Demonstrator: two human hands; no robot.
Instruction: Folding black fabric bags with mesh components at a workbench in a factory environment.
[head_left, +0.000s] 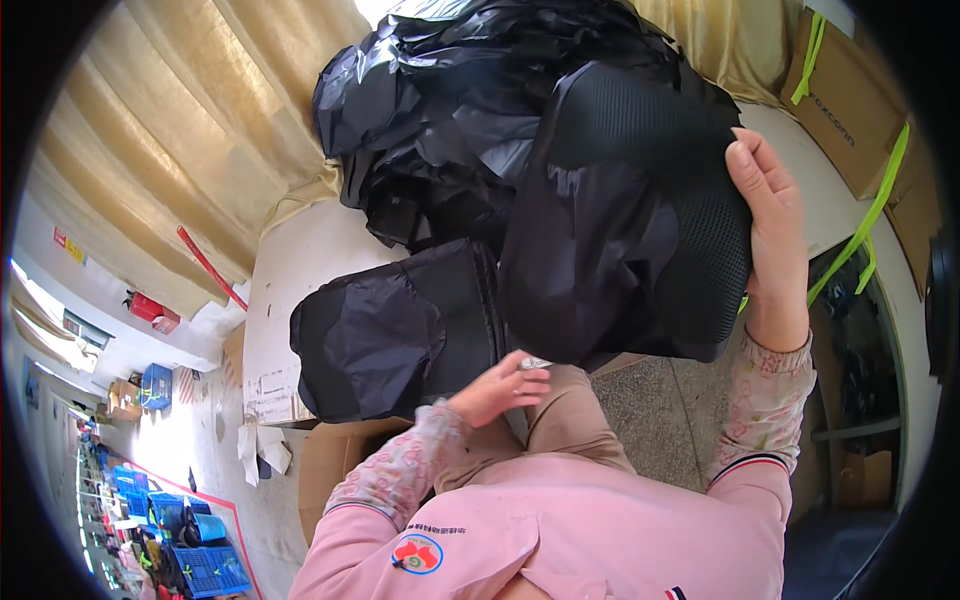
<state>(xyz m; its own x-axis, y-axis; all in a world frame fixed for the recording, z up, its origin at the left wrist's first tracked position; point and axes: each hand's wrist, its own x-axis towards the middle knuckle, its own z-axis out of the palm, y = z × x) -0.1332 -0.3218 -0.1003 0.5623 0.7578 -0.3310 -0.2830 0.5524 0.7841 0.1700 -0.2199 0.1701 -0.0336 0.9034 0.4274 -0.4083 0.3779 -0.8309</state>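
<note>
Right hand (pixel 768 195) pinches the black mesh piece (pixel 640 215) to its left, prolly keeping it up; left hand (pixel 495 392) grips a silvery thing (pixel 535 364).

A heap of cloth (pixel 450 115) is lying at the back of the tabletop (pixel 295 255), with a curtain (pixel 180 130) hanging behind it and to its left. Nearer the person, a flat piece (pixel 375 335) is lying at the tabletop's front left. To its right, another piece (pixel 620 220) is extending before the heap, the right hand (pixel 770 195) gripping its right edge. The left hand (pixel 495 392) is hovering below, between both pieces. Boxes (pixel 842 150) are standing at the far right, ribbons (pixel 885 192) hanging beside them. Crates (pixel 212 572) are sitting at the far left.
</note>
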